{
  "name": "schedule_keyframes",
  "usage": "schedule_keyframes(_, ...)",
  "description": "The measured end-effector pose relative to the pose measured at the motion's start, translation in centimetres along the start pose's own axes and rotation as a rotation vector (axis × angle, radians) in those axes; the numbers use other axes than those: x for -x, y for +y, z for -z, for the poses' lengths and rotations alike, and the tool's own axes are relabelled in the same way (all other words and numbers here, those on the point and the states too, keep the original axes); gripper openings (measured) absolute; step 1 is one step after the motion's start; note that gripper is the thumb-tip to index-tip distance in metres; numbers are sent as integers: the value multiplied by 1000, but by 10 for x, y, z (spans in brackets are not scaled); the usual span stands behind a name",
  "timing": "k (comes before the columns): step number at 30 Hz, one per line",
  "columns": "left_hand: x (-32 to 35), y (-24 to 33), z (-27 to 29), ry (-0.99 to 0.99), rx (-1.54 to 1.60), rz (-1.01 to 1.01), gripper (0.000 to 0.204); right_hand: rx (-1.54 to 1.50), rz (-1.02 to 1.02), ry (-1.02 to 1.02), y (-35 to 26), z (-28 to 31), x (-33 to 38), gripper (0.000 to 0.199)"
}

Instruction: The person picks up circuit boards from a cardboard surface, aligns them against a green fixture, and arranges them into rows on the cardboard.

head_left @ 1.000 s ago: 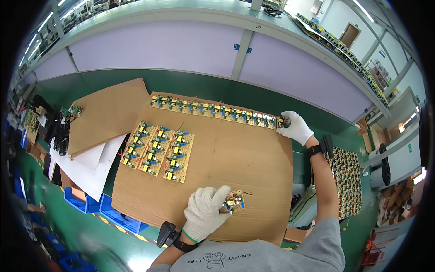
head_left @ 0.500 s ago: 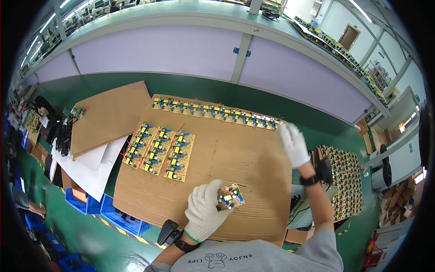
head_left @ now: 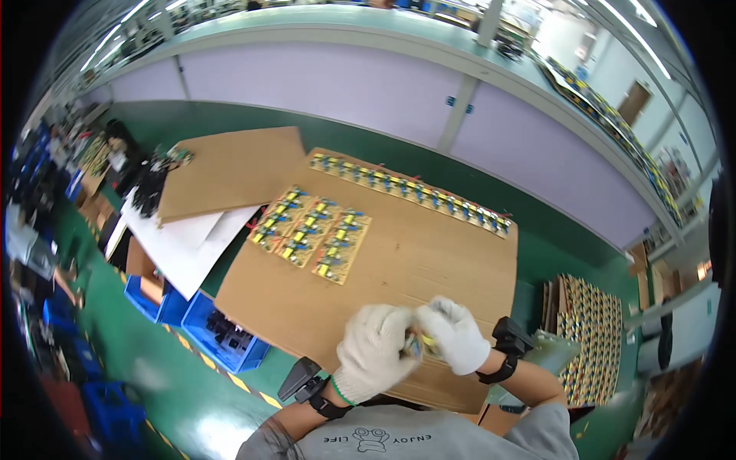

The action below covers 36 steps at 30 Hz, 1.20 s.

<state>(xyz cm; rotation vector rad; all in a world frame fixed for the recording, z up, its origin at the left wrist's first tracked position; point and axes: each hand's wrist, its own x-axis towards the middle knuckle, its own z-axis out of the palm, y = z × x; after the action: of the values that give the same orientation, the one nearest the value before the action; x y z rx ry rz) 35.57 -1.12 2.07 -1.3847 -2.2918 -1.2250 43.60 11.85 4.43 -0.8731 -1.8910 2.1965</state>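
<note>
In front of my body, my left hand [head_left: 377, 349], in a white knitted glove, is closed round a small circuit board [head_left: 415, 345]. My right hand [head_left: 457, 334], gloved in white too, meets it from the right with fingers curled onto the same board. Gloves cover most of the board; a yellow part and some blue show between them, blurred. Beyond my hands, on the cardboard sheet [head_left: 406, 264], lie three short strips of joined circuit boards [head_left: 308, 232]. One long row of boards [head_left: 410, 189] runs along the sheet's far edge.
At the left are another cardboard sheet [head_left: 230, 172], white sheets [head_left: 192, 249] and blue bins [head_left: 222, 337]. Stacked panels of boards [head_left: 590, 337] stand at the right. A long bench with lilac panels [head_left: 322, 88] crosses behind, and a person [head_left: 34, 245] is at the far left.
My right hand has come back from the far right end of the long row to the board in my left hand. The whole view has shifted and tilted.
</note>
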Motion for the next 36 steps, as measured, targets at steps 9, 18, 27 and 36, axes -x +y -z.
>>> schedule_keyframes(9,13,-29,29,101,-18,291,42,787,222,157,20,50,-57,46)
schedule_keyframes(18,-55,-157,94,87,-237,334,44,1497,461,138,20,68,-53,82)
schedule_keyframes(27,-97,-227,68,-382,-237,269,54,1071,21,206,25,66,-67,78)
schedule_keyframes(36,-75,-224,101,-406,-130,41,44,1186,-74,285,5,45,-66,76)
